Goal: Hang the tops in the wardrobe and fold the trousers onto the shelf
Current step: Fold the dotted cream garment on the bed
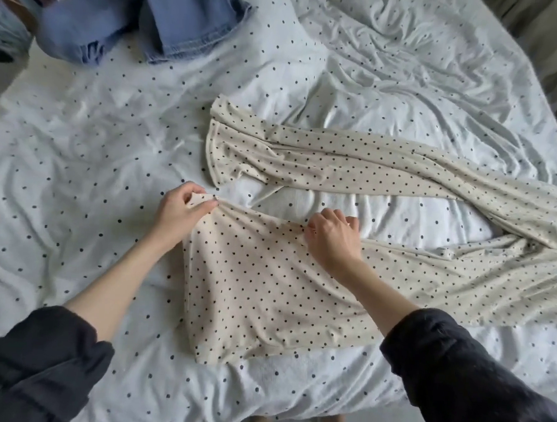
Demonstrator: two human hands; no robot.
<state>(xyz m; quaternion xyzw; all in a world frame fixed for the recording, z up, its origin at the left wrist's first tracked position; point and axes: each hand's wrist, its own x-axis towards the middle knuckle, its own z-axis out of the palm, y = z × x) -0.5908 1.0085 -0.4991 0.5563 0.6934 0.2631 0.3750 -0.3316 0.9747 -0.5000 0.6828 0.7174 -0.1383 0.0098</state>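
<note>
Cream trousers with small black dots [267, 284] lie spread on the bed, their two legs running left from the crotch at the right. The far leg [321, 161] lies flat and ends at a hem near the middle of the bed. My left hand [180, 210] pinches the hem corner of the near leg. My right hand [334, 236] grips the upper edge of the same leg a little further right. Both forearms reach out of rolled-up dark sleeves.
The bed wears a rumpled white cover with black dots [96, 156]. Blue jeans [197, 16] and another blue garment [80, 29] lie at the far left corner. A rail of hanging clothes [7, 9] shows at the top left. The bed's near edge is at the bottom.
</note>
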